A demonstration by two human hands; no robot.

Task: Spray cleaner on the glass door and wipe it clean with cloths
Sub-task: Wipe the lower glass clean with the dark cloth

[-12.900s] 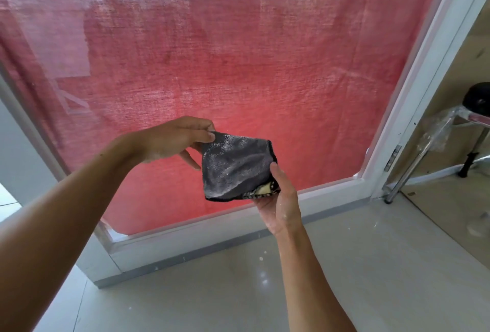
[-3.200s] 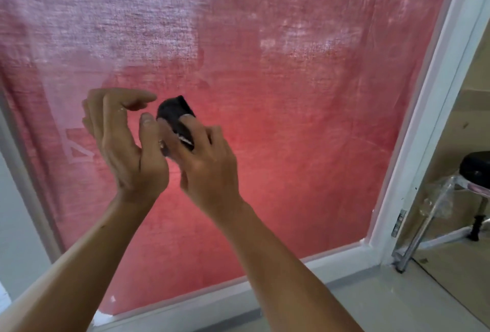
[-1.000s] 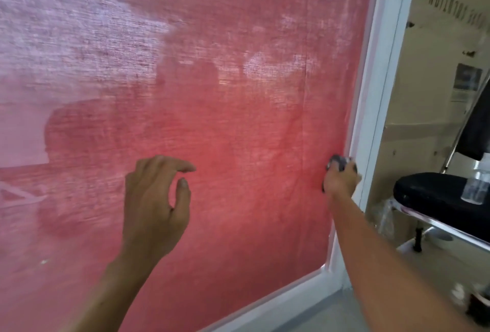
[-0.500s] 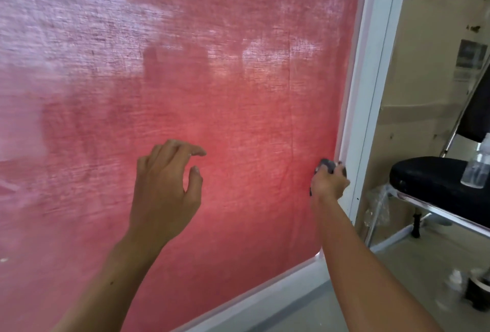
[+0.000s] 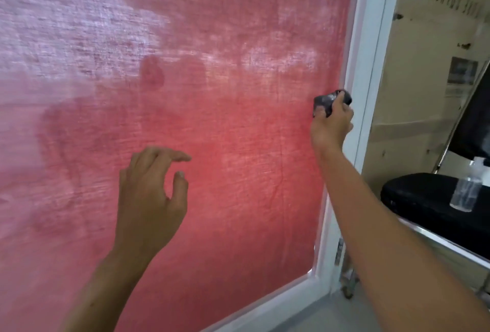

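While the right hand (image 5: 331, 125) bunches a dark cloth (image 5: 330, 99) in curled fingers, that grip pinches the wad tight, with the cloth bulging out above the knuckles. The cloth sits against the glass door (image 5: 212, 93) at its right edge, just beside the white frame (image 5: 371, 66); the right arm reaches up to it from the lower right corner. The left hand (image 5: 151, 199) is raised in front of the middle of the pane and holds nothing: its grip is spread loosely, fingers slightly bent and pointing right, thumb apart below them. Whether its fingertips touch the glass cannot be told. Behind the pane hangs a red woven fabric (image 5: 238, 199) that fills the whole door; pale hazy patches cover the upper left and a band across the middle of the glass, while the lower part looks clearer and deeper red. At the frame's lower right sits a small metal hinge (image 5: 340, 249). Right of the frame, a black chair (image 5: 429, 199) stands near a tan wall, and a clear spray bottle (image 5: 465, 193) stands upright on its seat, well apart from both hands. Grey floor (image 5: 318, 318) shows along the bottom of the door.
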